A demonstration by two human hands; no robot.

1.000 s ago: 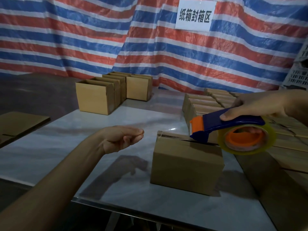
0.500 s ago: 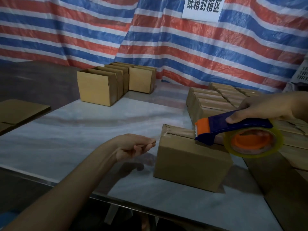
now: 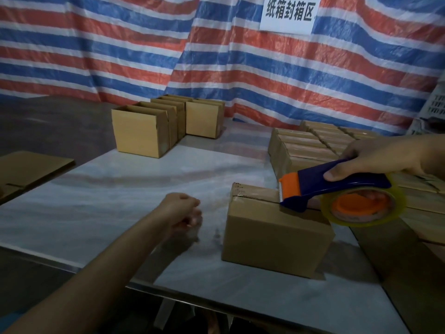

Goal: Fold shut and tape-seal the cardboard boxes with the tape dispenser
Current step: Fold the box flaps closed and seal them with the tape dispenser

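Hands: two, bare. Right hand [image 3: 380, 157]: extended from the right edge, palm down, fingers and thumb wrapped round the blue handle of the tape dispenser [image 3: 320, 186]. Left hand [image 3: 183, 209]: forearm stretched from the lower left corner, fingers curled inward and blurred, held just above the table [image 3: 108, 213], left of the box [image 3: 277, 235] and apart from it. Whether anything is pinched between the fingers cannot be told.

Tape dispenser: the orange toothed nose is set on the top of the box, on the seam between the folded flaps, about midway along. The clear tape roll [image 3: 366, 208], on an orange hub, is hung past the box's right end. A glossy strip is seen on the seam's left end.

Box: flaps folded shut; stood on the right half of the table, near the front edge. Bare table is found to its left and beyond it, up to the open boxes [image 3: 139, 133] grouped at the far left. Closed boxes [image 3: 303, 145] are packed in rows near its far right side. Brown cardboard [image 3: 414, 256] is laid just beside its right end.

Surroundings: flat cardboard [image 3: 31, 169] is laid beyond the table's left edge. A striped tarp [image 3: 120, 56] bearing a white sign [image 3: 289, 13] is hung behind. A white crate [image 3: 437, 109] is seen at the right edge.
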